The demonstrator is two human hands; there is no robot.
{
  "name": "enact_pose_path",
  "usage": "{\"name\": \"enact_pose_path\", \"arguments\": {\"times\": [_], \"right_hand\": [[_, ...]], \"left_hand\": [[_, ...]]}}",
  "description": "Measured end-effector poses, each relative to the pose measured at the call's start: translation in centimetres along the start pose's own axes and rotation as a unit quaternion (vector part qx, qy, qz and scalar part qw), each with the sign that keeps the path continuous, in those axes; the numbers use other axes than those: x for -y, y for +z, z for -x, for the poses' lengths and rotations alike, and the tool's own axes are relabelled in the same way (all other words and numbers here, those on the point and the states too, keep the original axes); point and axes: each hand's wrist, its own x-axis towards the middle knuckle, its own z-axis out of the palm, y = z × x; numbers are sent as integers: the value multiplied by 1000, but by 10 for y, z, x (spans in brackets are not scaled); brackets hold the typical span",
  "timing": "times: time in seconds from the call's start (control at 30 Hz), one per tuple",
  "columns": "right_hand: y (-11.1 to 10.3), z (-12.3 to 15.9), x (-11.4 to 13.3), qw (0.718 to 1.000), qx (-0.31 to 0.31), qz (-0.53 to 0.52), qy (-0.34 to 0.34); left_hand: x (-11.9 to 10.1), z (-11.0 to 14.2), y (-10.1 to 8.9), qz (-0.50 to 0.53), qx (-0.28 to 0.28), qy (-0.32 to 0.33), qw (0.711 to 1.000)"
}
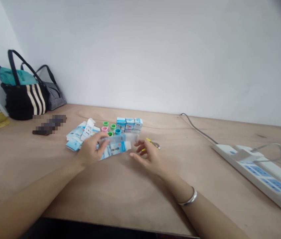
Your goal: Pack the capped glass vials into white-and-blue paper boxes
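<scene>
Sideways over the worktop (31, 162), a clear plastic container (120, 138) lies gripped in the left hand (90, 150), long axis nearly level; the right hand (146, 156) has its fingers (140, 148) spread wide, just beside the free end.

Matt plywood tabletop (23, 166), glossy clear plastic container (119, 141), smooth paper cartons (130, 124), black cloth tote bag (23, 103)
</scene>
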Motion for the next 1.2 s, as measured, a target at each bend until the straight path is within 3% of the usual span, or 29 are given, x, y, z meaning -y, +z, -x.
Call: {"name": "enact_pose_path", "arguments": {"times": [0.07, 0.13, 0.23, 0.37, 0.47, 0.57, 0.63, 0.67, 0.73, 0.8, 0.87, 1.03, 1.2], "right_hand": [[2, 1, -1, 1000, -12, -5, 8], [6, 1, -3, 1000, 8, 7, 3], [10, 2, -7, 999, 32, 28, -13], [13, 3, -11, 998, 35, 36, -26], [11, 2, -11, 997, 48, 56, -32], [9, 1, -7, 992, 79, 85, -53], [8, 1, -4, 986, 106, 104, -73], [7, 1, -3, 983, 117, 113, -81], [7, 3, 0, 979, 134, 124, -94], [7, 6, 2, 975, 148, 133, -102], [8, 8, 3, 972, 159, 139, -105], [5, -2, -2, 972, 157, 136, -107], [-7, -44, -22, 978, 29, 203, -27]], "left_hand": [[13, -7, -15, -21, -128, -40, 991], [27, -14, -29, -84, -180, -58, 978], [45, -20, -39, -196, -166, -61, 965], [54, -20, -34, -251, -97, -71, 961], [48, -18, -29, -302, -88, -57, 947], [32, -15, -26, -301, -102, 12, 948], [18, -9, -20, -233, -35, 89, 968], [11, -5, -16, -186, 33, 133, 973], [1, 5, -5, -104, 191, 197, 956], [-3, 15, 5, -58, 303, 206, 929], [-3, 23, 12, -38, 367, 185, 911], [3, 26, 15, -30, 426, 151, 892], [1, 22, 18, -36, 420, 132, 897]]}}
